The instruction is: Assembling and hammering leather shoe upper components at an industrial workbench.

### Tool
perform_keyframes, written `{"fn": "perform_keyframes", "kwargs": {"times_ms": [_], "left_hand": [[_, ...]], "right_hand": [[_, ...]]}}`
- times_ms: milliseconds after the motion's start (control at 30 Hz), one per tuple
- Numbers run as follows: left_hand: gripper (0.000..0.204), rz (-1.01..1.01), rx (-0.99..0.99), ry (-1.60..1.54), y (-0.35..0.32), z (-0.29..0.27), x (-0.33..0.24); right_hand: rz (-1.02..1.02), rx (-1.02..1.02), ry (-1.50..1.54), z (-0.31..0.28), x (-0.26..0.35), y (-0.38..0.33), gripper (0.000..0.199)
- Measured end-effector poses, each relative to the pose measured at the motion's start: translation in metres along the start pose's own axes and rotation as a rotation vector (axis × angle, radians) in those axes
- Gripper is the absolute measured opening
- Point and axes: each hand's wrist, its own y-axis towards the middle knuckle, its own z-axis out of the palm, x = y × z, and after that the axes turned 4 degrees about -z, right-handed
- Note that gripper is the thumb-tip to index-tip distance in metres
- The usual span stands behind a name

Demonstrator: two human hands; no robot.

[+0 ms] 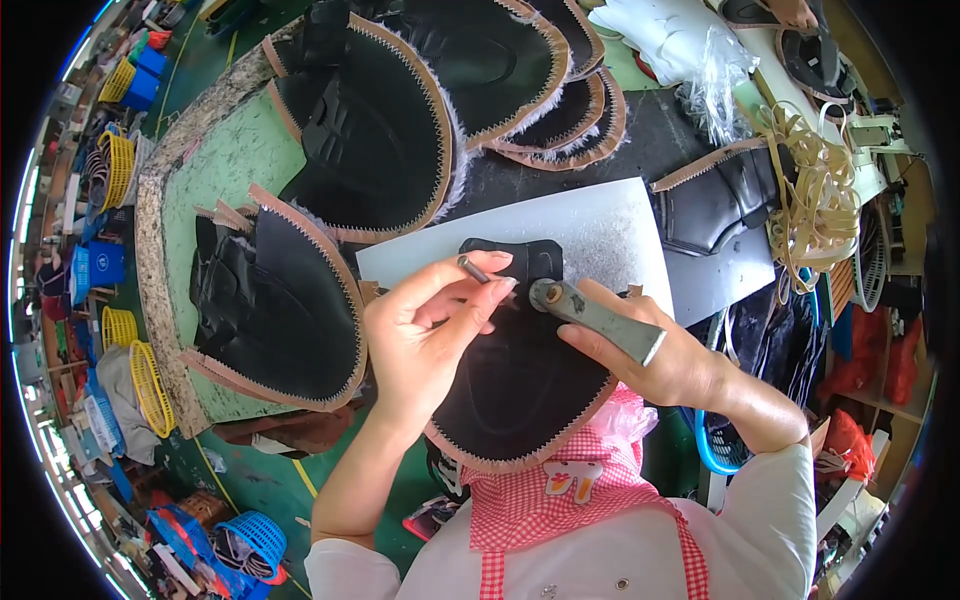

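Note:
My left hand (pixel 410 335) is raised over the work, pinching a thin metal rod (pixel 472 269), perhaps a punch, between thumb and fingers. My right hand (pixel 660 365) is closed round a hammer; its grey metal head (pixel 605 320) lies level with the rod, close to its right side, with the handle hidden by the hand. Beneath both hands is a black leather piece (pixel 530 385) with a brown zigzag-stitched edge. Its far end lies on a white board (pixel 620 235), while its rounded near end reaches over the table edge toward my apron.
More black pieces with brown edges and fluffy lining lie left (pixel 290 300) and at the back (pixel 380 130). A folded black piece (pixel 715 205) sits to the right, beside a bundle of beige straps (pixel 815 195). A blue basket (pixel 722 445) stands below right. Another person's hand (pixel 793 12) shows at far right.

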Motion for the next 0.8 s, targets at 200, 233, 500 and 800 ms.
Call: {"fn": "perform_keyframes", "kwargs": {"times_ms": [200,233,500,800], "left_hand": [[0.011,-0.137,-0.033,-0.069,0.006,-0.002,0.030],[0.011,-0.144,-0.041,-0.097,0.007,-0.002,0.031],[0.004,-0.056,-0.108,-0.006,0.009,0.004,0.034],[0.014,-0.143,-0.063,0.008,0.012,-0.003,0.033]], "right_hand": [[0.089,0.079,0.024,-0.007,0.003,0.002,0.025],[0.091,0.080,0.025,-0.008,0.003,0.002,0.025],[0.003,-0.025,0.012,-0.029,0.017,0.010,0.026],[-0.083,-0.022,0.004,-0.016,0.011,0.016,0.020]]}}
